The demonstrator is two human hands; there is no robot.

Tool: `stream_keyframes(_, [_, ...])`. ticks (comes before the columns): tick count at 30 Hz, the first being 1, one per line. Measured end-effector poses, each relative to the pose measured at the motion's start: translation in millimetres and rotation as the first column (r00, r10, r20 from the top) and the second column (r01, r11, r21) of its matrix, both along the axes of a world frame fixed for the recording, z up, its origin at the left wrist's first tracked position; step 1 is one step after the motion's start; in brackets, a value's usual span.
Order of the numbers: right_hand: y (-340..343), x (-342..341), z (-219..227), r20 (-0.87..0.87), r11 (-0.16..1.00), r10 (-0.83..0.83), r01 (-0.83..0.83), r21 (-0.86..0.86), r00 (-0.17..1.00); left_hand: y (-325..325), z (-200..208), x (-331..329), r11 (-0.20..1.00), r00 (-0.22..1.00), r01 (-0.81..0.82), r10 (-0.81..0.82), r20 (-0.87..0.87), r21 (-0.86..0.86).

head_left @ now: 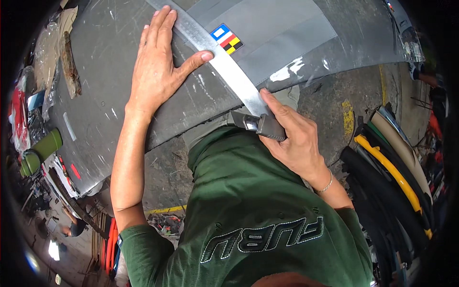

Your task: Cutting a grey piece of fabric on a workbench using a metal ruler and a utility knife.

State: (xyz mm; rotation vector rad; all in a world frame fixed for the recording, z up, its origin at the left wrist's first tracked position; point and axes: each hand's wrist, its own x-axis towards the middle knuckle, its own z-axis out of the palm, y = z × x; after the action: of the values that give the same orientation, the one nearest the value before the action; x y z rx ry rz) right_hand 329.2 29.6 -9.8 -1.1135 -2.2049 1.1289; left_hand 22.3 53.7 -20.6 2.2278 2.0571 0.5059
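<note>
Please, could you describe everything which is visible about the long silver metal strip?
The long, flat, silver metal strip looks straight-edged, duller farther away and brighter nearer the body. It lies diagonally over the dark grey worktop, sloping down rightward, its far end out of view. The spread bare left hand touches its left edge. Near its other end, the bare right hand holds a dark-handled tool; contact there is unclear.

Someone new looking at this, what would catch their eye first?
Probably the brightly coloured patch near the top, just right of the shiny metal ruler slanting over the grey tabletop. Next, the left hand resting on the ruler, and the right hand holding a black-handled tool at its lower end. A yellow roll stands out beside dark rolls at right.
</note>
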Motion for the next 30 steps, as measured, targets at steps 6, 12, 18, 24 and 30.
stream_keyframes(6, [-0.9,1.9,-3.0,0.047,1.000,0.021,-0.022,0.008,0.999,-0.8,-0.3,2.9,1.000,1.000,-0.025,0.025,-0.001,-0.001])
stream_keyframes(12, [-0.7,-1.8,1.0,-0.010,0.998,-0.008,0.007,-0.058,1.000,-1.1,1.3,3.1,1.000,1.000,-0.021,0.021,0.003,-0.004])
stream_keyframes(18, [2.2,-2.0,-4.9,-0.128,0.991,-0.032,0.014,-0.136,0.991,-0.7,-0.9,2.9,1.000,1.000,-0.010,0.010,0.013,0.016])
stream_keyframes(24, [2.9,-2.4,-5.7,-0.143,0.982,-0.045,0.017,-0.189,0.989,-1.2,-0.9,2.0,1.000,1.000,-0.023,0.023,0.009,-0.002])
stream_keyframes(30, [4.0,-2.9,-5.0,-0.123,0.978,-0.047,0.021,-0.207,0.991,-1.6,-2.0,1.2,1.000,1.000,-0.016,0.016,-0.008,0.006])
